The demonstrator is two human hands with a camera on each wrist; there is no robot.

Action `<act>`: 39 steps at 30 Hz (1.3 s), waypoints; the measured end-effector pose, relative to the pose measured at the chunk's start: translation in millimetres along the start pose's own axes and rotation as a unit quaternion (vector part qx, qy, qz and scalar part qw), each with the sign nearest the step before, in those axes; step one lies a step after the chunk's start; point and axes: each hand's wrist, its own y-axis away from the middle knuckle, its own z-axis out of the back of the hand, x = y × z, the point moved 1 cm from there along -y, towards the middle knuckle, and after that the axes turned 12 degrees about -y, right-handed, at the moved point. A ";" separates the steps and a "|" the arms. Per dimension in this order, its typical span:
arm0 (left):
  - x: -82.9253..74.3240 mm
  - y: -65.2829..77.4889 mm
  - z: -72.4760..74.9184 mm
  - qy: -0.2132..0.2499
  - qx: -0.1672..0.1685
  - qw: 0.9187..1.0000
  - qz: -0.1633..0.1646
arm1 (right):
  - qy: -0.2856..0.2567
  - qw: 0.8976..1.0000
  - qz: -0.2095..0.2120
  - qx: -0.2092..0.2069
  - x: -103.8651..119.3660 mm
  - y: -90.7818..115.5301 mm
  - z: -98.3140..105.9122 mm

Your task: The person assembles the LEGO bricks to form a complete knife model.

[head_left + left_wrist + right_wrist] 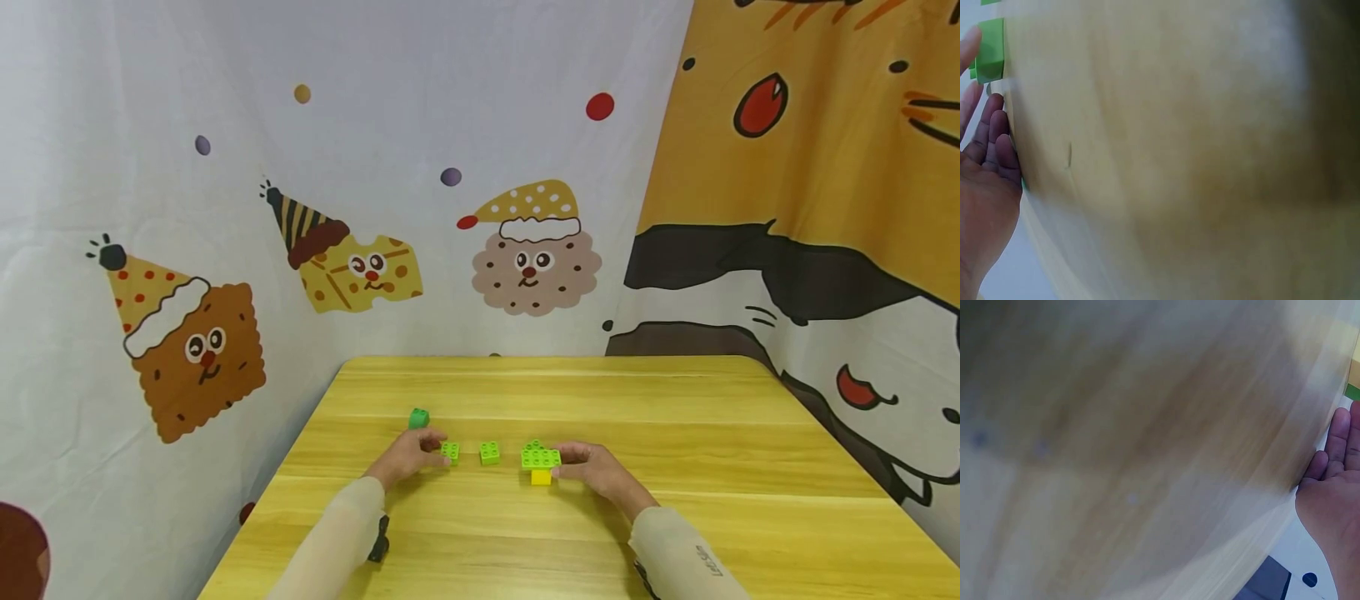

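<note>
Lime brick (pixel 451 451) pinched by left fingers (pixel 431 434); parted right fingers (pixel 573 448) hold studded plate (pixel 540 459).

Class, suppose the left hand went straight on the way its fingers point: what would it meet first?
The left hand would first meet the light green block right at its fingertips, perhaps touching already; the exact contact is hard to judge.

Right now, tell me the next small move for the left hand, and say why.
I would probably slide the left light-green brick rightward toward the middle light-green brick. The left hand has its fingers at that brick, a gap separates the two, and the right hand is at the green-and-yellow stack, outside that path.
</note>
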 end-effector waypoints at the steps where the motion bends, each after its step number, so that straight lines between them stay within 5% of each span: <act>1: -0.1 0.1 -0.3 -0.001 0.000 1.000 0.001 | 0.001 1.000 -0.001 -0.002 0.0 -0.2 -0.1; 25: -0.8 0.4 -1.5 -0.016 -0.023 1.000 0.013 | 0.008 1.000 -0.005 -0.002 2.8 1.1 -0.1; 39: -23.1 -7.4 3.8 0.008 -0.024 0.999 0.021 | 0.003 1.000 -0.005 0.000 0.7 0.4 1.4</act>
